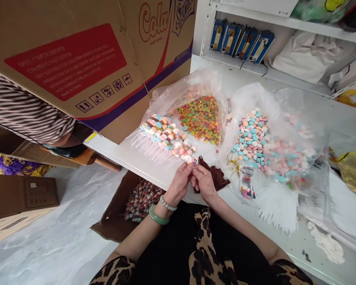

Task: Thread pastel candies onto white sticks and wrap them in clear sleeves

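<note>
My left hand point(180, 179) and my right hand point(206, 181) meet at the table's front edge, fingers pinched together. Between the fingertips is a small printed plastic bag point(192, 160) with red and blue marks; the fingers hide most of it. Just beyond lies a row of candy sticks point(166, 136), pastel candies threaded on white sticks. A dark brown cloth point(216, 176) lies beside and partly behind my right hand. To its right are gold twist ties point(235, 163) and a stack of printed bags point(247, 184).
Clear bags hold ring candies point(200, 118) and pastel candies point(252, 138). Loose white sticks point(280, 208) lie at right. A large cardboard box point(106, 114) stands at left. Below the table edge, an open box point(112, 219) contains wrapped candy sticks. Shelves point(255, 70) stand behind.
</note>
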`<state>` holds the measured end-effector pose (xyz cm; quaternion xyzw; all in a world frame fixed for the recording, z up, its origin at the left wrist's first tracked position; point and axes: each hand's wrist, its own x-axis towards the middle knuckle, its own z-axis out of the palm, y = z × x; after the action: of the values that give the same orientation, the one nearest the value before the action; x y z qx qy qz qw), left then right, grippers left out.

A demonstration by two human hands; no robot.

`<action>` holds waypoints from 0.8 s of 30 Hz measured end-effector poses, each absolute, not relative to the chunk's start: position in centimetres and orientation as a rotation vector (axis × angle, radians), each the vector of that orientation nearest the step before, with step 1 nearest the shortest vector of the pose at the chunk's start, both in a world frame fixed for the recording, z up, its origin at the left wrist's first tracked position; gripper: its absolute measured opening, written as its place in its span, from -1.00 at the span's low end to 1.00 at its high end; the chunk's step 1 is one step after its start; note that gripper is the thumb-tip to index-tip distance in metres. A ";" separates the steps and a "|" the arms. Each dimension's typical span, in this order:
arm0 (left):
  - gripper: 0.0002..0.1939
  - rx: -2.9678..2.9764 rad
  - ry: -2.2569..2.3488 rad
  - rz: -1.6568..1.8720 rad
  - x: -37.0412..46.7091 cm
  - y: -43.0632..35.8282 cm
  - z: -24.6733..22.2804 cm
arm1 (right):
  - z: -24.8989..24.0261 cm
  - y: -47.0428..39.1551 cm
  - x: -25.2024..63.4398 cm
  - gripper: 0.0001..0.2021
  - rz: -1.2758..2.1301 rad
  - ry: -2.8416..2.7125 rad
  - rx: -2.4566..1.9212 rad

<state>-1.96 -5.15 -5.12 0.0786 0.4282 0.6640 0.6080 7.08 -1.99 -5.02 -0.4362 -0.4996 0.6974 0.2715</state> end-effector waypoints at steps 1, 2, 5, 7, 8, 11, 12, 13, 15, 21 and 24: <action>-0.62 0.198 1.019 1.542 -2.1 -5.2 -5.3 | -5.0 -2.0 7.1 -0.73 1.871 -1.349 -1.183; -0.64 0.213 1.055 1.563 -2.3 -5.3 -5.4 | -5.0 -2.1 7.1 -0.72 1.868 -1.366 -1.192; -0.70 0.254 1.196 1.626 -3.2 -5.3 -5.9 | -4.9 -2.5 7.0 -0.73 1.869 -1.440 -1.218; -0.70 0.335 1.328 1.639 -3.7 -5.3 -6.4 | -4.8 -2.8 6.9 -0.74 1.855 -1.468 -1.231; -0.69 0.394 1.408 1.637 -4.0 -5.4 -6.6 | -4.8 -3.0 6.8 -0.75 1.850 -1.470 -1.237; -0.68 0.680 1.709 1.581 -4.5 -5.7 -7.1 | -4.7 -3.1 6.7 -0.77 1.877 -1.414 -1.234; -0.68 0.812 1.817 1.546 -4.7 -5.8 -7.1 | -4.7 -3.0 6.8 -0.78 1.900 -1.377 -1.231; -0.67 0.946 1.915 1.505 -4.9 -5.9 -7.1 | -4.6 -2.8 6.8 -0.78 1.922 -1.341 -1.229; -0.63 1.173 2.052 1.421 -5.3 -6.0 -6.8 | -4.6 -2.6 6.9 -0.79 1.962 -1.313 -1.232; -0.57 1.449 2.365 1.295 -5.3 -5.8 -6.5 | -4.1 -3.5 6.7 -0.74 1.743 -1.601 -1.252; -0.60 1.399 2.384 1.305 -5.2 -5.4 -7.3 | -4.0 -4.2 6.3 -0.72 1.728 -1.620 -1.250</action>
<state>-5.25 -5.42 -7.27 0.4572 0.7793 0.4265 0.0424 6.29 -4.20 -4.02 -0.4543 -0.5887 0.6279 0.2297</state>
